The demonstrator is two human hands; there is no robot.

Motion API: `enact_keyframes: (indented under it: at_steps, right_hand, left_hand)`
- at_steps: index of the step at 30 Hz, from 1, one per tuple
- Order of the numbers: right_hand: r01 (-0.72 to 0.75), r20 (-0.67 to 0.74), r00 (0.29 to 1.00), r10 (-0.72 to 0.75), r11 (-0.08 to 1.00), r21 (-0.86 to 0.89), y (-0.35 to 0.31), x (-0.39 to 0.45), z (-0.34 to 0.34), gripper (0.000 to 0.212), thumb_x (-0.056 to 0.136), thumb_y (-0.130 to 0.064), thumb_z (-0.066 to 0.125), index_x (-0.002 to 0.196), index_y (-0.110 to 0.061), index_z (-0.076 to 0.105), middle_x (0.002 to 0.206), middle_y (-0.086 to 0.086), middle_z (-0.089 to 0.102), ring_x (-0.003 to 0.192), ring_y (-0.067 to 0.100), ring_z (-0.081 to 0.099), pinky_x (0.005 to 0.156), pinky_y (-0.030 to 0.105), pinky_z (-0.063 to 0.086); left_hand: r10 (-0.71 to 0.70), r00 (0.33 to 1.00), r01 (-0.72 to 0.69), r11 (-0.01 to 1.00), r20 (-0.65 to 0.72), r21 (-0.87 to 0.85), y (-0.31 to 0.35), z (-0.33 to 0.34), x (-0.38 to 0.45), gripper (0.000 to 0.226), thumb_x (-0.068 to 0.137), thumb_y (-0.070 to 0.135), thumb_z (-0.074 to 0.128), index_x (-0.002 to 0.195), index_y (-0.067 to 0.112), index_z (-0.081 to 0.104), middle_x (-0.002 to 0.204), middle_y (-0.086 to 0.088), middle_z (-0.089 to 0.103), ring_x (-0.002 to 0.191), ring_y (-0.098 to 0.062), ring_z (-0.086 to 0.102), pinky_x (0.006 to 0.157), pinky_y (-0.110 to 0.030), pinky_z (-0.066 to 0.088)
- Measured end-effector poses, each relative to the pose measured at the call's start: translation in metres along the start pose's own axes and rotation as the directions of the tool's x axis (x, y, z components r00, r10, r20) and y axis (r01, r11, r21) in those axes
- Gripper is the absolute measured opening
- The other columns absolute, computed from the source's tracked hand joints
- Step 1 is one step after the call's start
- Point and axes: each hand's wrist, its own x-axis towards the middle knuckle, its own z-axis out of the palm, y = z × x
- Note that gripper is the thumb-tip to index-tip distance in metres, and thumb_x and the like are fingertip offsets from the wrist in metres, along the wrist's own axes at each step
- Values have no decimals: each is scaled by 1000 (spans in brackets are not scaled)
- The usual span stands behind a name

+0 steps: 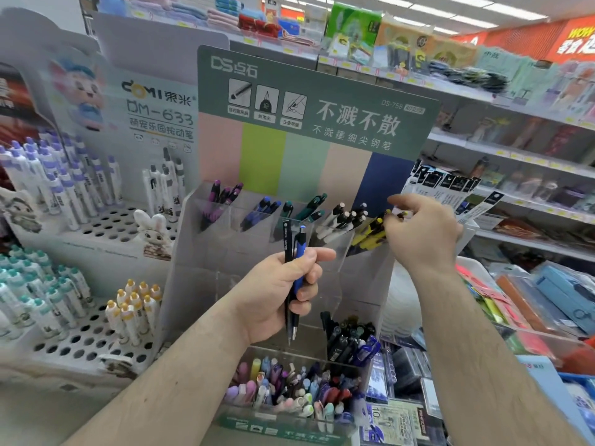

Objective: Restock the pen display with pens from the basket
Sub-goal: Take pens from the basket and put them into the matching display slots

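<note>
The green-headed pen display (309,101) stands in front of me with a row of clear compartments holding purple, blue, green, white and yellow pens. My left hand (283,291) is closed around two upright pens, a black pen (287,243) and a blue pen (300,249), just in front of the middle compartments. My right hand (425,230) reaches into the rightmost compartment, its fingertips pinched on a yellow pen (383,218) among the other yellow pens (367,238). No basket can be made out.
A clear box of mixed pens (289,391) sits below the display, dark pens (351,339) beside it. White pegboard stands with capped pens (64,194) fill the left. Hanging packs (450,188) and shelves (531,169) of stationery lie to the right.
</note>
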Motion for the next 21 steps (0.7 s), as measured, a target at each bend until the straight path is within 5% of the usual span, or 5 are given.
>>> enact_keyframes:
  at_steps: [3,7,9,16,21]
  right_hand:
    - [116,-150,985,-90,978,172,-18,-26,-1,17,85,-16,67,98,-23,75,93,-5,69,99,22,59,83,29,38]
    - [-93,413,906,-94,908,409,-47,-57,13,23,83,-43,76,83,-21,73,71,-7,68,67,11,63,66,32,55]
    - [-117,517,845,-137,896,429,-51,-64,15,26,86,-40,74,75,-16,71,60,-8,65,56,7,58,58,29,51]
    - [-349,387,917,90,648,677,-52,-59,20,26,95,-19,67,69,-15,68,59,4,46,51,15,36,49,23,31]
    - [-504,487,860,153,409,761,-58,-65,30,19,97,-6,58,85,-9,71,67,5,56,50,11,44,48,21,39]
  left_hand:
    - [-18,1000,18,999,4,32,-3,-3,-4,34,96,26,48,120,5,60,69,3,47,54,-9,34,45,-19,26]
    - [-38,998,36,998,57,43,-6,-6,-9,21,88,28,54,95,10,64,67,2,47,54,-9,35,45,-19,27]
    - [-50,996,46,997,74,59,-7,-9,-13,20,86,29,54,89,10,57,70,0,46,54,-9,36,44,-18,28]
    - [-31,999,31,1000,-44,-4,-3,-42,-29,39,86,26,50,119,9,62,74,-5,65,47,-10,49,37,-16,31]
    - [129,992,-113,893,8,-436,2,-62,-34,46,77,35,76,115,10,69,77,-3,64,42,-5,45,33,-13,31]
